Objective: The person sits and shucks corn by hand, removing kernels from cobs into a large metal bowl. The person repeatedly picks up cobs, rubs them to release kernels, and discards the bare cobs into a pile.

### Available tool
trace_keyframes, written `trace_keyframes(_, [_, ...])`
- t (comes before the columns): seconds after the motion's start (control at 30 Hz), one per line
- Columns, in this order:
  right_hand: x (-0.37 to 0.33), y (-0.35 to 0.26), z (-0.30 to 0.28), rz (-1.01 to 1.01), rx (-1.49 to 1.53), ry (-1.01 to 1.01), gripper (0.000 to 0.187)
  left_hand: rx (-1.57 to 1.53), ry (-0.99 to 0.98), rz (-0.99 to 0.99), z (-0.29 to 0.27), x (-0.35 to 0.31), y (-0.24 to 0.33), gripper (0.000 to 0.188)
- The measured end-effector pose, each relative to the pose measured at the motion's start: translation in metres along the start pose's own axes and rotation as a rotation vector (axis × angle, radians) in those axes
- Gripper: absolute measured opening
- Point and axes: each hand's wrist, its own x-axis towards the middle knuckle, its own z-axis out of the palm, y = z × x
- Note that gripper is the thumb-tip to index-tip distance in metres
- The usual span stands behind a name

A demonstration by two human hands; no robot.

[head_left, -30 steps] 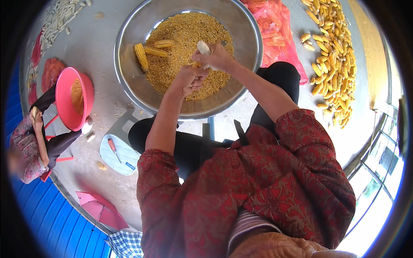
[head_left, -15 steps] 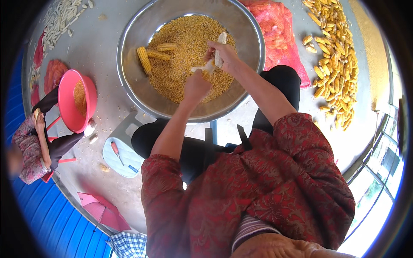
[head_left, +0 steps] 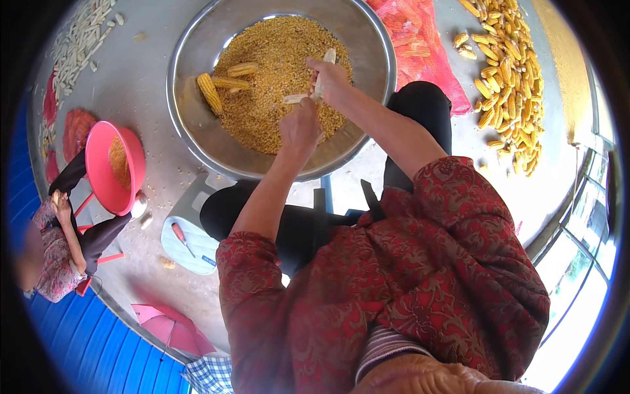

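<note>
Over a large steel basin (head_left: 176,125) of loose yellow corn kernels (head_left: 279,43), my hands work close together. My right hand (head_left: 330,79) is closed around a bare whitish corncob (head_left: 329,56), its pale end standing out past the fingers. My left hand (head_left: 300,126), just below and to the left, is closed on another corncob (head_left: 295,98). Its pale end shows beside the first cob; my fingers hide most of the rest. Several unshelled ears of corn (head_left: 209,94) lie on the kernels at the basin's left side.
Red mesh sacks of corn (head_left: 420,52) lie right of the basin, beside a heap of ears (head_left: 508,85). Bare cobs (head_left: 75,49) are spread far left. A seated person (head_left: 62,243) has a pink basin (head_left: 98,164). A screwdriver (head_left: 182,238) rests on a padded stool (head_left: 180,226).
The view has shifted slightly. The cobs have turned against each other: the left one's pale end now points left, and its yellow kernels are no longer visible. Both hands keep their hold.
</note>
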Motion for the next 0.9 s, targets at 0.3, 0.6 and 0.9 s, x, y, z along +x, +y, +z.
trace_keyframes(0.3, [-0.017,-0.026,-0.002,0.169,0.342,-0.528,0.03,-0.963,-0.13,-0.323,-0.017,0.007,-0.02,0.026])
trace_keyframes(0.6, [-0.007,-0.008,-0.003,0.052,0.109,-0.175,0.025,-0.102,-0.004,0.002,-0.016,0.005,-0.022,0.026])
trace_keyframes(0.9, [-0.002,0.002,-0.019,-0.265,-0.625,-0.296,0.029,-0.283,-0.116,0.01,-0.036,0.017,-0.058,0.055])
